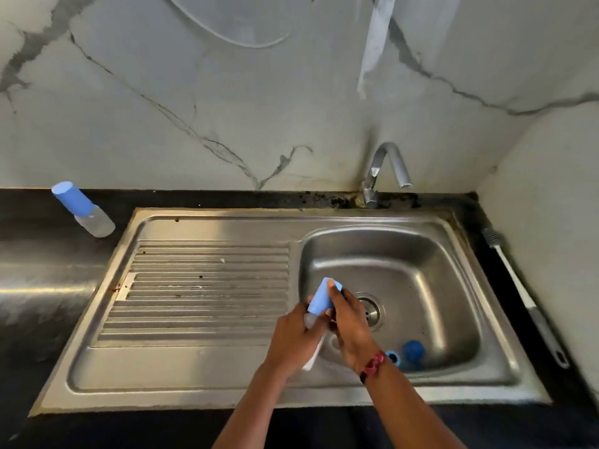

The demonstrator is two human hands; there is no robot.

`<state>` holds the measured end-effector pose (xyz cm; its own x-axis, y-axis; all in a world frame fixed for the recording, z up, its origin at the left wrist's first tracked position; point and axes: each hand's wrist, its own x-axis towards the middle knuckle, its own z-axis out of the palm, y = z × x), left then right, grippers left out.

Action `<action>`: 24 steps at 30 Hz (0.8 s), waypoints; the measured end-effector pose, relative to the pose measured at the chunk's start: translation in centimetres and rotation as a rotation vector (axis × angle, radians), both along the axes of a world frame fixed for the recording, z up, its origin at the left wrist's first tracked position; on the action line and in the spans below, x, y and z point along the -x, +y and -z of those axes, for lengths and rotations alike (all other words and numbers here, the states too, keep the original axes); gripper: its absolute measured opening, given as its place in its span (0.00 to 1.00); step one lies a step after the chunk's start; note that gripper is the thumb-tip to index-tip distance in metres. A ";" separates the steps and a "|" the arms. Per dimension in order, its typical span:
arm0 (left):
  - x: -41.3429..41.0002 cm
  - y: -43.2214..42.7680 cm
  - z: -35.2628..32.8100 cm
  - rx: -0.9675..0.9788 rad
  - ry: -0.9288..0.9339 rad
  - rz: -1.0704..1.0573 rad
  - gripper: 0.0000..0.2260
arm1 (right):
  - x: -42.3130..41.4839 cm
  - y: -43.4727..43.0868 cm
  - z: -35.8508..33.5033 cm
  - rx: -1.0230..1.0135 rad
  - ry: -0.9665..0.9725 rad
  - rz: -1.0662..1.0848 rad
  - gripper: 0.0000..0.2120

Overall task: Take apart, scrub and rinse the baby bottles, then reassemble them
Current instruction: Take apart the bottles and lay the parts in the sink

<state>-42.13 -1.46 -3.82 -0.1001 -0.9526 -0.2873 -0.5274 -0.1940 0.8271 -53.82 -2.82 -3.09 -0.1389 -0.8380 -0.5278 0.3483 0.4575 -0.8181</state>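
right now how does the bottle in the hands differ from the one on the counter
The held bottle is gripped by the left hand and right hand over the sink basin; the counter bottle stands free on the black counter. Its clear body shows; the held one's is mostly covered. Both have blue caps.

Two baby bottles with blue caps: one on the bench (39, 270) at its back left corner (82, 209), one held in two hands (319, 303). Two small blue parts (414, 350) lie in the single sink basin (431, 254). One tap (385, 170). One long-handled brush (525, 296) lies along the bench's right edge.
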 end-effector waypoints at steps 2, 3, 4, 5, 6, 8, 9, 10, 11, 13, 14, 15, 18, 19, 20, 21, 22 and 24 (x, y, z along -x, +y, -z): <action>2.0 -0.2 -0.1 -0.012 0.026 0.038 0.09 | 1.8 0.2 0.4 -0.021 -0.063 0.014 0.15; 3.0 -0.3 -0.2 -0.021 0.032 0.055 0.08 | 2.8 0.2 0.6 -0.028 -0.087 0.021 0.16; 4.1 -0.4 -0.2 -0.033 0.042 0.061 0.06 | 3.7 0.2 0.7 -0.039 -0.091 0.036 0.17; 5.1 -0.5 -0.1 -0.042 0.049 0.058 0.05 | 4.6 0.0 0.8 -0.052 -0.090 0.051 0.18; 5.9 -0.6 0.0 -0.050 0.054 0.053 0.05 | 5.2 -0.2 1.0 -0.062 -0.069 0.065 0.18; 8.0 -0.7 0.1 -0.061 0.046 0.059 0.07 | 6.7 -0.7 1.3 -0.084 -0.014 0.103 0.19; 9.0 -0.7 0.2 -0.058 0.035 0.060 0.08 | 7.5 -0.8 1.5 -0.094 0.000 0.122 0.20; 10.0 -0.8 0.2 -0.057 0.028 0.058 0.08 | 8.3 -0.9 1.7 -0.106 0.002 0.130 0.20; 10.8 -0.8 0.3 -0.056 0.014 0.064 0.08 | 9.0 -1.0 1.9 -0.116 -0.011 0.140 0.21; 12.5 -1.1 0.6 -0.033 -0.027 0.090 0.08 | 10.8 -1.2 2.3 -0.129 -0.057 0.155 0.25; 13.2 -1.2 0.6 -0.015 -0.041 0.100 0.07 | 11.7 -1.4 2.5 -0.135 -0.069 0.143 0.26; 13.9 -1.2 0.6 0.004 -0.052 0.102 0.07 | 12.6 -1.6 2.7 -0.131 -0.070 0.124 0.27; 15.2 -1.5 0.8 0.022 -0.067 0.086 0.06 | 14.3 -2.2 2.8 -0.115 -0.068 0.076 0.26; 15.7 -1.6 1.0 0.005 -0.071 0.067 0.04 | 15.0 -2.4 2.8 -0.123 -0.084 0.062 0.25; 15.6 -1.8 1.1 -0.006 -0.071 0.048 0.04 | 15.3 -2.5 2.6 -0.125 -0.102 0.058 0.25; 15.7 -2.0 1.4 -0.020 -0.083 0.032 0.06 | 15.9 -2.6 2.6 -0.125 -0.116 0.053 0.25; 15.9 -2.2 1.7 -0.038 -0.098 0.022 0.08 | 16.6 -2.8 2.7 -0.124 -0.116 0.051 0.24; 15.9 -2.5 2.0 -0.072 -0.115 0.026 0.11 | 17.5 -3.3 3.0 -0.110 -0.106 0.054 0.21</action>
